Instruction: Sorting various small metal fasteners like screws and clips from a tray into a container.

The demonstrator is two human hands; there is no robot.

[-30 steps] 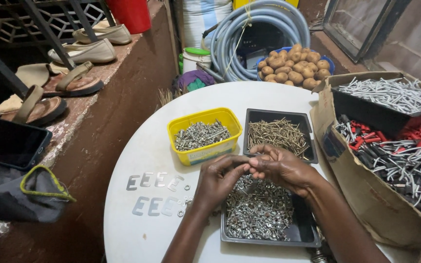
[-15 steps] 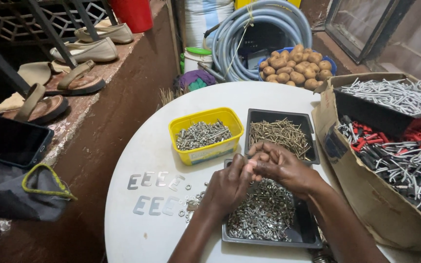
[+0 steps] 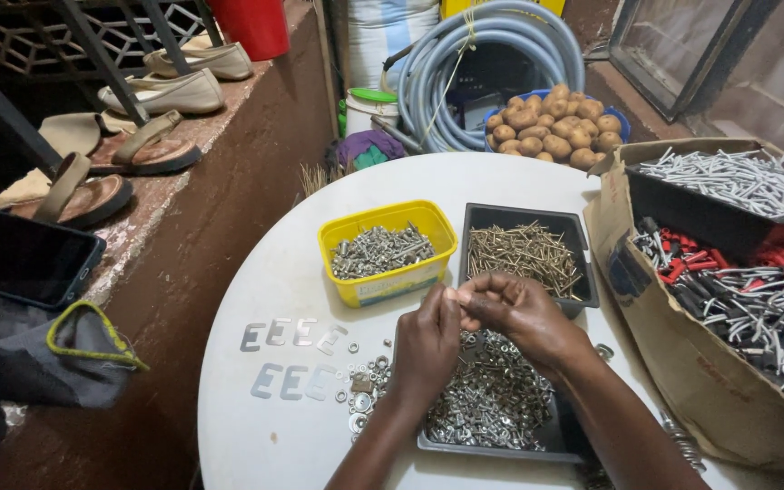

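Note:
My left hand (image 3: 426, 347) and my right hand (image 3: 521, 310) meet fingertip to fingertip above a dark tray (image 3: 555, 437) full of small silver nuts and screws. Their fingers pinch together on a small fastener that is too small and hidden to make out. Just behind my hands stand a yellow tub (image 3: 390, 251) of silver screws and a black tray (image 3: 526, 250) of brass-coloured screws. Loose washers (image 3: 362, 382) and two rows of flat E-shaped metal plates (image 3: 290, 357) lie on the white round table (image 3: 265, 272) left of my hands.
A cardboard box (image 3: 682, 363) with red and black plugs and a tray of grey nails stands at the right. Behind the table are a bowl of potatoes (image 3: 551, 130), a coiled grey hose (image 3: 501, 54) and a red bucket. Shoes line the ledge (image 3: 156, 145) at the left.
My hands have stayed joined over the dark tray and shifted a little. Loose washers now show on the table left of the tray.

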